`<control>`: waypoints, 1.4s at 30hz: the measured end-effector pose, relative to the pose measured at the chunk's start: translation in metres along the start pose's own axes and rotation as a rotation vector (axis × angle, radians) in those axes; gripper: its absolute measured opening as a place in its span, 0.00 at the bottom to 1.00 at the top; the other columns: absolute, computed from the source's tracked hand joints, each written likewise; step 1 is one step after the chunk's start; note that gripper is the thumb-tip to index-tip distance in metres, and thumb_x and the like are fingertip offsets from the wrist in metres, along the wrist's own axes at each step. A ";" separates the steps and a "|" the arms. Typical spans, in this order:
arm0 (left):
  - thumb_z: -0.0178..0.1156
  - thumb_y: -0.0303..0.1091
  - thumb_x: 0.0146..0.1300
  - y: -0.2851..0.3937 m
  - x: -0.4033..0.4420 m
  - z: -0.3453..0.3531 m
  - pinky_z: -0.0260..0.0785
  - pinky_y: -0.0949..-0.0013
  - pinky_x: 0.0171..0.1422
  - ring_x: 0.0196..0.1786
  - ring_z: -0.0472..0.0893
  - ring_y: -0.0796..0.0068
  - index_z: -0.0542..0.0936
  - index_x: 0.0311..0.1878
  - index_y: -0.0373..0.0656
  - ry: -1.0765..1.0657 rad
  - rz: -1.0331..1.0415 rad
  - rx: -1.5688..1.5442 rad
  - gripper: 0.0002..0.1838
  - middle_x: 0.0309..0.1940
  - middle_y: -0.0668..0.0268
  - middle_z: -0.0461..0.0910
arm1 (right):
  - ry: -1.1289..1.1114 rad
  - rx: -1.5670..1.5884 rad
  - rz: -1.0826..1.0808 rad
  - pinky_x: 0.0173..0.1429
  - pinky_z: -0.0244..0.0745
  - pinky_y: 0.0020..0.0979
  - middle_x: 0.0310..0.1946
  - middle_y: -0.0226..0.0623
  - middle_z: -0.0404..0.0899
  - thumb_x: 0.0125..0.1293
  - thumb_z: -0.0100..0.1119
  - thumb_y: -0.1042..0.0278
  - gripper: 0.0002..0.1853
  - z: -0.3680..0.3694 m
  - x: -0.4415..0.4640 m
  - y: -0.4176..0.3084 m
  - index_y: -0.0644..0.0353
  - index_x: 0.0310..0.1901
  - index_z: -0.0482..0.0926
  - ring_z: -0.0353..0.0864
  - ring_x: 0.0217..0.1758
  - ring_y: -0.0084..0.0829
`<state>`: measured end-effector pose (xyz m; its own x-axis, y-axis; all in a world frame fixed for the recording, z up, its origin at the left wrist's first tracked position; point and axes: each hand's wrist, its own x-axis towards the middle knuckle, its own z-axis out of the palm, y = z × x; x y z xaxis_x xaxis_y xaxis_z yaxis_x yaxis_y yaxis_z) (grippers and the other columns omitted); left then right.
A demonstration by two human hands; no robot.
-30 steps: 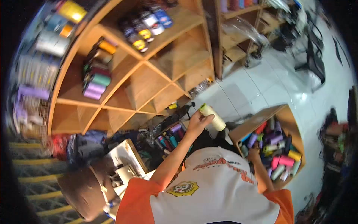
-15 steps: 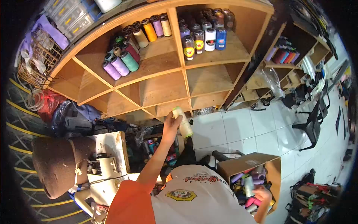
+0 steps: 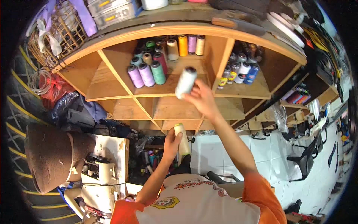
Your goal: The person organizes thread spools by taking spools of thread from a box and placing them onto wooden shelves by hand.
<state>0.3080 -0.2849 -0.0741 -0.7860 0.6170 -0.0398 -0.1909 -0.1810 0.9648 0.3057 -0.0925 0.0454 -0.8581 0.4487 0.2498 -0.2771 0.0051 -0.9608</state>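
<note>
My right hand (image 3: 203, 99) is closed round a pale bluish-white thread spool (image 3: 186, 83), held nearly upright in front of the upper middle compartment. Lower down, my left hand (image 3: 172, 143) grips a cream-yellow thread spool (image 3: 182, 139), slightly tilted, in front of the shelf's bottom edge. Inside the upper middle compartment stand lilac spools (image 3: 146, 74), a green spool (image 3: 158, 73), an orange-yellow spool (image 3: 182, 45) and several others. The compartment to its right holds a blue spool (image 3: 252, 73) beside a white spool (image 3: 242, 72) and darker ones.
The wooden shelf (image 3: 228, 59) spans the view. At left are a wicker basket (image 3: 67, 28), a brown padded form (image 3: 52, 156) and a sewing machine (image 3: 100, 175). A black chair (image 3: 304, 162) stands on the white tiled floor (image 3: 238, 149) at right.
My right hand has come up from the cardboard box of spools to the upper shelf, carrying the pale spool. My left hand still holds the cream-yellow one. The view has shifted towards the shelf.
</note>
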 end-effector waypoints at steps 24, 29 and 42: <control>0.57 0.37 0.66 0.004 -0.002 -0.042 0.69 0.73 0.42 0.37 0.75 0.79 0.72 0.51 0.35 0.180 -0.061 0.009 0.17 0.35 0.66 0.77 | 0.513 -0.817 -0.369 0.44 0.77 0.35 0.37 0.41 0.83 0.43 0.72 0.72 0.22 0.014 0.182 0.111 0.62 0.43 0.76 0.83 0.39 0.37; 0.59 0.32 0.65 0.026 0.022 -0.032 0.70 0.71 0.49 0.43 0.76 0.77 0.71 0.54 0.34 0.144 0.092 0.080 0.18 0.40 0.63 0.78 | 0.168 -0.562 -0.037 0.46 0.76 0.30 0.40 0.41 0.80 0.53 0.69 0.66 0.21 0.001 0.096 0.058 0.63 0.47 0.74 0.80 0.45 0.30; 0.68 0.34 0.56 0.082 0.063 0.006 0.74 0.58 0.55 0.61 0.72 0.53 0.52 0.73 0.39 0.136 0.440 0.466 0.46 0.61 0.48 0.65 | 0.052 -0.557 -0.076 0.43 0.78 0.29 0.40 0.42 0.83 0.54 0.69 0.68 0.23 0.003 0.014 0.031 0.67 0.50 0.75 0.85 0.42 0.32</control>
<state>0.2464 -0.2560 0.0043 -0.8061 0.4529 0.3810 0.4161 -0.0241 0.9090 0.2833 -0.0889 0.0193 -0.8181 0.4723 0.3281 -0.0551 0.5036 -0.8622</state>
